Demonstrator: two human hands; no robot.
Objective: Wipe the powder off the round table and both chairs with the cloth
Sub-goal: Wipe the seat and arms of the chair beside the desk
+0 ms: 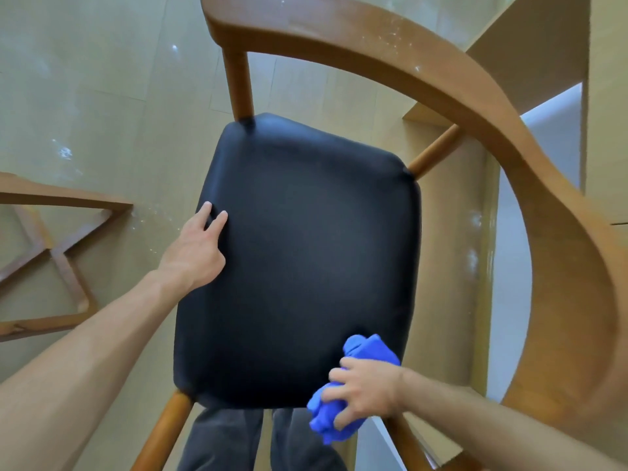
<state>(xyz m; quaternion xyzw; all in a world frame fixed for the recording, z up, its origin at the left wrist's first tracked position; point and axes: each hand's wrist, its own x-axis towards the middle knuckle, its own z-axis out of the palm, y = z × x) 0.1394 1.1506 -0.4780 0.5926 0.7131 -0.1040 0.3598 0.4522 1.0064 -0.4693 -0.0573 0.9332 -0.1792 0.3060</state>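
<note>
A wooden chair with a black padded seat [299, 260] fills the view from above. Its curved wooden backrest [475, 96] arcs along the top and right and carries white powder specks near the top. My left hand [197, 249] rests on the seat's left edge with its fingers straight. A bunched blue cloth [343, 399] is gripped by my right hand [367, 389] and lies against the seat's near right corner. The seat surface looks dark and free of powder.
The crossed wooden base of another piece of furniture [61, 253] stands on the beige floor at the left. Powder specks lie on the floor [64, 153] beside it. A wall edge [492, 249] runs close on the right. My dark trouser legs [238, 440] show under the seat's near edge.
</note>
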